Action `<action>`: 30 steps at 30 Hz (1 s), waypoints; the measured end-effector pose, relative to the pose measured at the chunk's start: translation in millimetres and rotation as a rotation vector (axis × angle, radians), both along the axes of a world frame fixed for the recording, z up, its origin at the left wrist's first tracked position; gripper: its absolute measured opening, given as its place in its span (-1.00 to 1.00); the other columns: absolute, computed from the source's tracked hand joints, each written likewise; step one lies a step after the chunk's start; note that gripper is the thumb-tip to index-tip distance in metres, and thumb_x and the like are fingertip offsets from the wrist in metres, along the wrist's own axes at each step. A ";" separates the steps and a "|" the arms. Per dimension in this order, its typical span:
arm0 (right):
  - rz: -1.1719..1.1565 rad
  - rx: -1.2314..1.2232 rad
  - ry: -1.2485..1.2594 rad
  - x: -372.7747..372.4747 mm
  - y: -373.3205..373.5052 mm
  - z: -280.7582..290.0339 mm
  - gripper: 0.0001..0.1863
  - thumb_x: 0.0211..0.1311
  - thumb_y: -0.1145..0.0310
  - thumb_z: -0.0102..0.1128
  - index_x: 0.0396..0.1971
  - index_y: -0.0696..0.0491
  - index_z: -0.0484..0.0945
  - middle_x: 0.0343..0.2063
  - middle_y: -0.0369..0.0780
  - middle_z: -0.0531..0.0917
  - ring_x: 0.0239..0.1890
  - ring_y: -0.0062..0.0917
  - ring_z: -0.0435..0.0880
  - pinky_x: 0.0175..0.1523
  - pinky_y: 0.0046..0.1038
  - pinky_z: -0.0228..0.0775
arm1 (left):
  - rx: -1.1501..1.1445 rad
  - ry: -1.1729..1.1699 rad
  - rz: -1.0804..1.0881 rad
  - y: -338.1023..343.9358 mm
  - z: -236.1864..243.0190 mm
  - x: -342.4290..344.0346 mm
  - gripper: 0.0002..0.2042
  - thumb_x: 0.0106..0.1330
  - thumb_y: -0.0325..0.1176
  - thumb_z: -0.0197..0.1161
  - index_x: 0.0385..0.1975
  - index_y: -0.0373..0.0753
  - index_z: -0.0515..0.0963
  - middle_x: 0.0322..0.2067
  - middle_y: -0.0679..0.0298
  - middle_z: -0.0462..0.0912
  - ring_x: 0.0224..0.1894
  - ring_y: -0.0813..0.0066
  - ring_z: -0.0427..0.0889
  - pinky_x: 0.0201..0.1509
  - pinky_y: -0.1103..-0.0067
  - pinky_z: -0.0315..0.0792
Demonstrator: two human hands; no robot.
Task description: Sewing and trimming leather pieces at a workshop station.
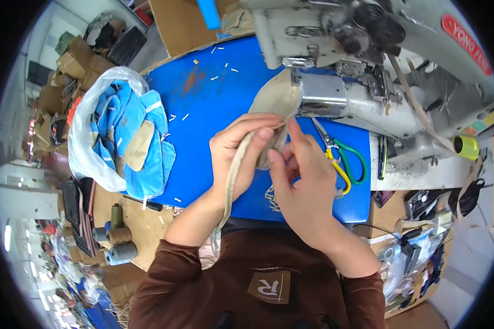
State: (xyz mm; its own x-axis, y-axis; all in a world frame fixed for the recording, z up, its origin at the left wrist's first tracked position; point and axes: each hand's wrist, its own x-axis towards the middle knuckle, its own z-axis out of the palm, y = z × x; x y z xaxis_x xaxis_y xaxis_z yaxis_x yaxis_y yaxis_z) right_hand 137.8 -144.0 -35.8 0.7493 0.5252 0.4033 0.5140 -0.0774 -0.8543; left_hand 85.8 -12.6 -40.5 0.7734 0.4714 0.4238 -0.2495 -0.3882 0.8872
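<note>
A beige fabric piece [273, 94] with a stitched edge lies under the needle area of a sewing machine [324, 96], its near part drawn toward me. My left hand [239, 151] is closed on the fabric, thumb on top. A narrow beige strip [235, 178] passes over that hand and hangs down past the wrist. My right hand [307, 186] is closed at the fabric's right edge, index finger stretched along it, thumb bent near the lower end. Beside the right hand lie scissors [355, 170] with green and yellow handles, blades pointing toward the machine.
On the left of the blue tabletop [195, 131] stands a white plastic bag [85, 148] with blue and beige fabric pieces. Thread scraps lie scattered. Thread cones [121, 251] stand at lower left, a cardboard box [175, 24] at the back, bagged items [403, 257] at right.
</note>
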 end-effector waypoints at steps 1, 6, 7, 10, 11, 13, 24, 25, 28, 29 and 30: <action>-0.013 -0.002 -0.057 1.4 2.1 -3.5 -0.48 0.21 0.52 0.29 0.19 0.27 0.43 -0.37 -0.16 0.56 -0.54 -0.50 0.57 -0.45 -0.49 0.43 | -0.139 -0.002 -0.007 -0.2 -3.1 0.2 -0.86 0.38 -0.53 0.24 -0.16 -0.37 0.68 -0.11 0.08 0.71 -0.07 0.39 0.69 0.01 0.54 0.56; -0.044 0.090 0.186 4.9 -6.1 -5.9 -0.56 0.17 0.51 0.33 0.08 0.24 0.50 -0.44 -0.22 0.61 -0.66 -0.62 0.47 -0.53 -0.55 0.32 | -0.317 -0.054 -0.028 0.4 -11.7 1.4 -0.86 0.39 -0.52 0.23 -0.16 -0.37 0.69 -0.07 0.08 0.69 -0.04 0.40 0.67 0.06 0.53 0.53; -0.036 0.087 0.186 9.0 -5.7 -8.7 -0.56 0.17 0.51 0.33 0.08 0.24 0.50 -0.44 -0.22 0.61 -0.66 -0.62 0.47 -0.53 -0.55 0.32 | -0.098 -0.025 -0.018 0.8 -6.1 0.5 -0.86 0.37 -0.53 0.25 -0.15 -0.36 0.69 -0.06 0.09 0.69 -0.04 0.39 0.67 0.06 0.53 0.53; -0.011 0.127 0.220 20.3 -2.6 -17.9 -0.68 0.23 0.55 0.32 -0.03 0.25 0.53 -0.63 -0.30 0.56 -0.63 -0.73 0.49 -0.50 -0.64 0.34 | 0.440 -0.044 0.008 2.3 5.0 -1.5 -0.76 0.16 -0.58 0.38 -0.14 -0.31 0.69 -0.05 0.10 0.66 -0.01 0.23 0.66 0.03 0.45 0.55; -0.002 0.120 0.212 20.8 -2.6 -16.8 -0.68 0.23 0.55 0.32 -0.03 0.25 0.53 -0.63 -0.30 0.56 -0.63 -0.73 0.49 -0.50 -0.64 0.34 | 0.629 -0.091 -0.021 10.3 5.9 -1.3 -0.72 0.09 -0.58 0.40 -0.14 -0.30 0.69 -0.05 0.09 0.65 0.00 0.18 0.66 0.01 0.43 0.56; 0.064 0.175 0.454 17.6 -6.8 -14.8 -0.74 0.31 0.62 0.20 -0.02 0.24 0.52 -0.51 -0.31 0.62 -0.50 -0.77 0.57 -0.38 -0.69 0.43 | 0.760 -0.107 -0.007 10.7 11.8 -4.3 -0.66 -0.02 -0.52 0.42 -0.16 -0.31 0.68 -0.07 0.10 0.65 0.00 0.13 0.64 0.01 0.38 0.57; 0.182 0.354 0.691 25.7 -8.7 -9.6 -0.74 0.41 0.64 0.06 0.05 0.18 0.49 -0.33 -0.38 0.63 -0.40 -0.85 0.53 -0.38 -0.76 0.32 | 1.002 -0.152 -0.040 0.9 29.3 10.7 -0.74 0.03 -0.39 0.34 -0.24 -0.26 0.67 -0.15 0.20 0.71 -0.06 0.24 0.68 0.00 0.37 0.59; 0.183 0.345 0.691 30.6 -7.6 -10.6 -0.75 0.42 0.62 0.07 0.05 0.17 0.49 -0.33 -0.39 0.62 -0.42 -0.86 0.50 -0.40 -0.77 0.28 | 0.998 -0.156 -0.038 1.7 28.1 15.5 -0.74 0.03 -0.40 0.34 -0.24 -0.25 0.67 -0.16 0.21 0.71 -0.06 0.25 0.68 0.00 0.38 0.59; 0.186 0.349 0.697 37.8 -0.1 -11.0 -0.76 0.43 0.59 0.08 0.05 0.16 0.49 -0.34 -0.40 0.62 -0.45 -0.88 0.48 -0.43 -0.78 0.25 | 1.002 -0.146 -0.040 7.4 28.9 23.6 -0.75 0.02 -0.42 0.33 -0.25 -0.22 0.67 -0.18 0.22 0.71 -0.07 0.27 0.69 0.00 0.39 0.58; 0.190 0.363 0.699 38.6 2.6 -11.1 -0.77 0.44 0.57 0.08 0.05 0.16 0.49 -0.34 -0.41 0.62 -0.46 -0.88 0.47 -0.43 -0.78 0.26 | 1.010 -0.134 -0.040 9.3 29.0 25.0 -0.75 0.02 -0.43 0.33 -0.26 -0.21 0.67 -0.19 0.24 0.71 -0.07 0.27 0.69 0.00 0.39 0.58; 0.188 0.364 0.698 39.5 5.0 -10.8 -0.77 0.44 0.57 0.08 0.05 0.16 0.49 -0.34 -0.41 0.62 -0.46 -0.88 0.47 -0.43 -0.78 0.26 | 1.011 -0.135 -0.043 11.1 29.3 26.5 -0.75 0.02 -0.43 0.33 -0.26 -0.21 0.67 -0.19 0.24 0.71 -0.07 0.27 0.69 0.00 0.39 0.58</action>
